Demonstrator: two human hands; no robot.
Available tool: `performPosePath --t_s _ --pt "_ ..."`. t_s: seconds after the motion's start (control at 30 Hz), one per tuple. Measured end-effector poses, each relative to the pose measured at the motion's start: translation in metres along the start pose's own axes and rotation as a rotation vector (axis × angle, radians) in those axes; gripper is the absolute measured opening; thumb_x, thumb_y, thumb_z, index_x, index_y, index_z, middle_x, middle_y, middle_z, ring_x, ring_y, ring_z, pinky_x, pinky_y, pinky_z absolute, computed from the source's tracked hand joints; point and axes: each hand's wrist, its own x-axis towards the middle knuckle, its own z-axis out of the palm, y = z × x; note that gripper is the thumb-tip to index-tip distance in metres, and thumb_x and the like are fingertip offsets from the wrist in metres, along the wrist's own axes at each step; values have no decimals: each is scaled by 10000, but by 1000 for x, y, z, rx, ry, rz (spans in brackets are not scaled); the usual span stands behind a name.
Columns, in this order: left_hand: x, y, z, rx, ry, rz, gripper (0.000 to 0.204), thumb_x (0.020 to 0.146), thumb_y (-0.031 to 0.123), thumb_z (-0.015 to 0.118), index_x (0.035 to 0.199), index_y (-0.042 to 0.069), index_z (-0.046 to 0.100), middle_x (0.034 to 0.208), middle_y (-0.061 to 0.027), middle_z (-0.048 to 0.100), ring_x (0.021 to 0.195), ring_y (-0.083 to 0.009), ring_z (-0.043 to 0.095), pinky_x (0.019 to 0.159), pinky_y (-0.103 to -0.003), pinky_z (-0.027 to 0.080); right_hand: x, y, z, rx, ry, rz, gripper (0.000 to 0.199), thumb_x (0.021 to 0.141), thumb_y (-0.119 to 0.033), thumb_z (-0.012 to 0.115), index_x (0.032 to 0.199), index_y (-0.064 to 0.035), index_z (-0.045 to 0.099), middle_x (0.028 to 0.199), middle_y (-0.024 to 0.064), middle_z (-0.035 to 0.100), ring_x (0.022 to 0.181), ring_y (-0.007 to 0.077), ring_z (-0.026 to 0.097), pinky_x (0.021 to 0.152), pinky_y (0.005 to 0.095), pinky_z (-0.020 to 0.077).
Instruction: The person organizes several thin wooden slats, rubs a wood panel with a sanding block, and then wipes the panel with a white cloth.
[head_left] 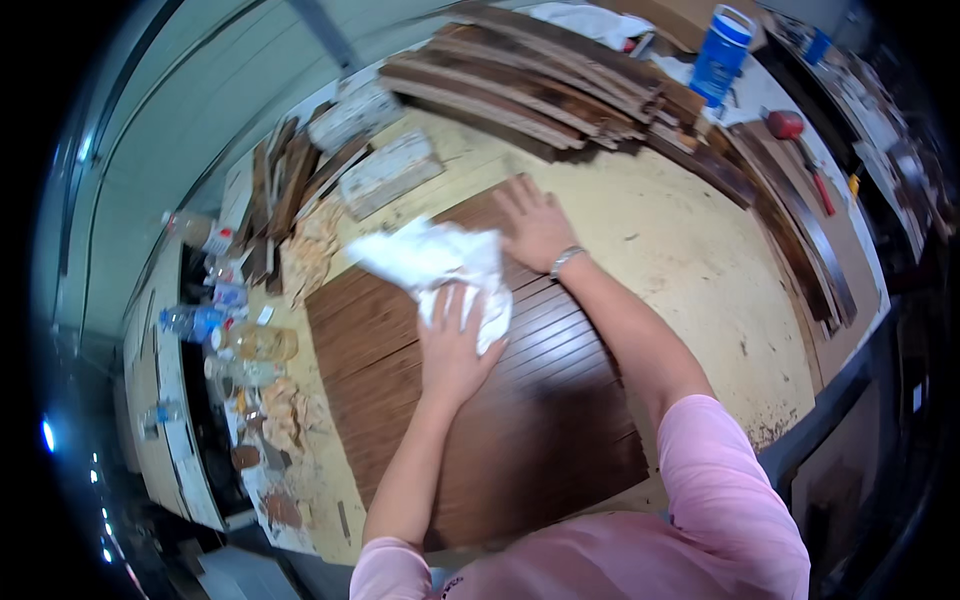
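A brown wooden panel (500,455) with narrow grooves lies on the pale worktable before me. My left hand (457,345) bears down on a crumpled white cloth (430,255), keeping it under the fingers against the panel; part of the cloth trails toward the far left. Flat near the panel's far right edge rests my right hand (535,228), fingers apart and nothing in it. A bracelet (566,262) circles that wrist. The fingertips of both hands are slightly blurred.
Long dark wood strips (520,85) are stacked at the far side. Whitish blocks (390,173) and wood offcuts stand far left. Several bottles (262,342) line the left edge. A blue jug (722,58) and a red-headed mallet (787,125) are far right, near more strips (790,235).
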Motion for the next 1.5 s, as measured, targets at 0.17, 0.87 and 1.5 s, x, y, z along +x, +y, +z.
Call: performPosePath --t_s 0.17,0.87,1.5 --pt "-38 -11 31 -358 179 -90 408 861 173 672 1236 34 589 1409 -153 505 1336 -374 435 1109 -456 347 -21 30 -19 -223 -54 -50 763 926 -556 544 1517 -113 352 1607 157 238 1485 334 210 1189 441 257" --pt "-230 -100 -30 -107 241 -571 429 881 117 662 1244 -67 526 1333 -262 534 1272 -421 450 1084 -487 316 -109 60 9 854 68 368 459 1018 -214 506 1378 71 485 1281 177 639 1195 245 593 1034 309 421" --pt "-169 -167 -67 360 -48 -876 515 792 146 718 1280 42 594 1319 -203 579 1212 -393 528 1020 -476 423 -410 -97 -65 721 -131 -96 464 784 -116 761 1216 -50 606 1237 140 593 1100 320 597 961 420 494"
